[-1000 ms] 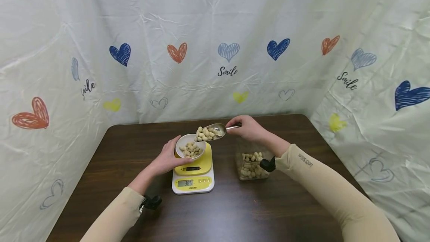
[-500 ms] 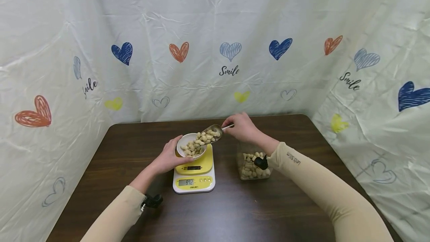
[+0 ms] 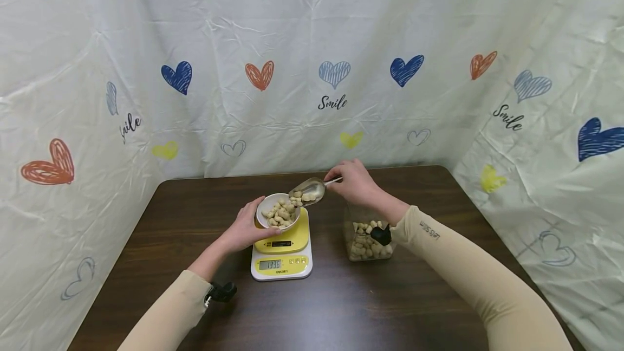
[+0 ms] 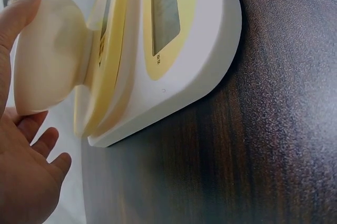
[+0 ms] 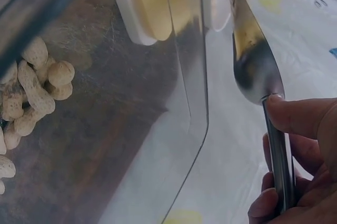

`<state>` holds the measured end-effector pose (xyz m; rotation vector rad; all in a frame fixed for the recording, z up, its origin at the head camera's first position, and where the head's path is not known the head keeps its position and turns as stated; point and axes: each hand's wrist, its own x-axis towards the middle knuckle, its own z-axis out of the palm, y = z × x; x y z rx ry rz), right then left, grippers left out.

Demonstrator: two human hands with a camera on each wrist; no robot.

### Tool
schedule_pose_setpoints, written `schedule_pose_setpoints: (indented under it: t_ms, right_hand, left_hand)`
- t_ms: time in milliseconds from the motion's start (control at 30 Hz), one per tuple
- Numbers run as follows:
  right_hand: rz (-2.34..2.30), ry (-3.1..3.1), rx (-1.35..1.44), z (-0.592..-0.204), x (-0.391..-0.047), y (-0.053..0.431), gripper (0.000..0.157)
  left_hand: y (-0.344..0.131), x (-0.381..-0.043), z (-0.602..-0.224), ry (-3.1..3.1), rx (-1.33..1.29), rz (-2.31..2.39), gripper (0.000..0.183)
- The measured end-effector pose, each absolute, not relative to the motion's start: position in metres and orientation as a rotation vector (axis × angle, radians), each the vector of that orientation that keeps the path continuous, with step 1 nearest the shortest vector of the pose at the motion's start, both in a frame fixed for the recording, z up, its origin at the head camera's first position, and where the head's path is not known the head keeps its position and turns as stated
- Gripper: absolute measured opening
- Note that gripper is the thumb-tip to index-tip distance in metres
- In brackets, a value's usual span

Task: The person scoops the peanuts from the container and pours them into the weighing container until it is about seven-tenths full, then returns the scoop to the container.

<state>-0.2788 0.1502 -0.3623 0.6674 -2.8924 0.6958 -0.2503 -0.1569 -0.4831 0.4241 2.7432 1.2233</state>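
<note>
A white bowl (image 4: 50, 50) of peanuts (image 3: 279, 214) stands on a yellow and white kitchen scale (image 3: 281, 258), whose display seems to read 133.6. My left hand (image 3: 245, 226) holds the bowl from its left side, thumb on the near rim and fingers at the far side. In the right wrist view, the fingers and thumb of my right hand (image 5: 305, 155) grip the handle of a metal scoop (image 5: 258, 66). The scoop tilts down to the left, its lip over the bowl's right rim. A few peanuts remain inside it, near the lip.
A clear container (image 3: 370, 256) holding more peanuts (image 5: 34, 89) stands to the right of the scale, below my right forearm. The dark wooden table (image 3: 341, 307) ends at a back edge before a white curtain (image 3: 292, 134) printed with hearts.
My right hand has moved left and tipped the scoop, and peanuts have slid into the bowl. The bowl is fuller, and the display has climbed from about 38.6. My left hand stays on the bowl.
</note>
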Motion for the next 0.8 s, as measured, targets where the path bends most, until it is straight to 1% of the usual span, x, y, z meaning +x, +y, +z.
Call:
schedule_pose_setpoints:
  t_ms: [467,800]
  right_hand:
    - [0.65,-2.828,0.721,-0.359,-0.282,0.152,0.013]
    - [0.742,-2.82,0.715,-0.347,-0.271,0.167,0.015]
  left_hand:
    - [-0.156,-0.25,-0.484,2.76,0.44,1.219,0.113]
    - [-0.156,-0.25,-0.484,2.751,0.424,1.233,0.112]
